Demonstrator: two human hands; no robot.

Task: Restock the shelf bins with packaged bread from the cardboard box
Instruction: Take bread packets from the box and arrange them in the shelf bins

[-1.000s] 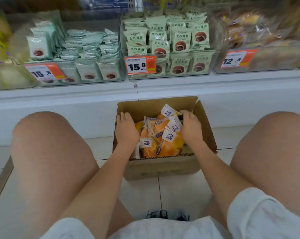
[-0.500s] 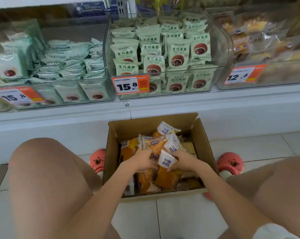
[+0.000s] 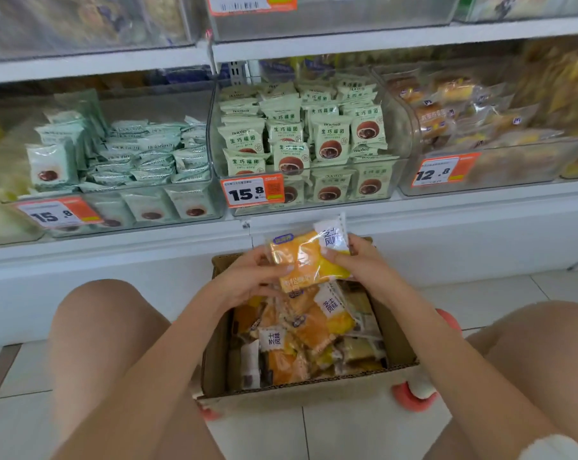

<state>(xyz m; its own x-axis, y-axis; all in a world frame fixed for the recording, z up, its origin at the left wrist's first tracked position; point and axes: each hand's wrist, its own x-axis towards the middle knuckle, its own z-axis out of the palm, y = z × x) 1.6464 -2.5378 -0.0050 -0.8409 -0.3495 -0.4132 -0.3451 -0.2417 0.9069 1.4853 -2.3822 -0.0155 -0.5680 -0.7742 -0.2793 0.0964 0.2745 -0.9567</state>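
Above the open cardboard box, your left hand and right hand grip a small bundle of orange bread packets from either side, fingers curled round the edges. More packets lie loose in the box between your knees. Beyond it, the middle shelf bin with the 15.8 price tag holds pale green buns.

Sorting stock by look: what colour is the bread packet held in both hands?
Orange-yellow with a white end panel, the bread packet, seen in the head view.
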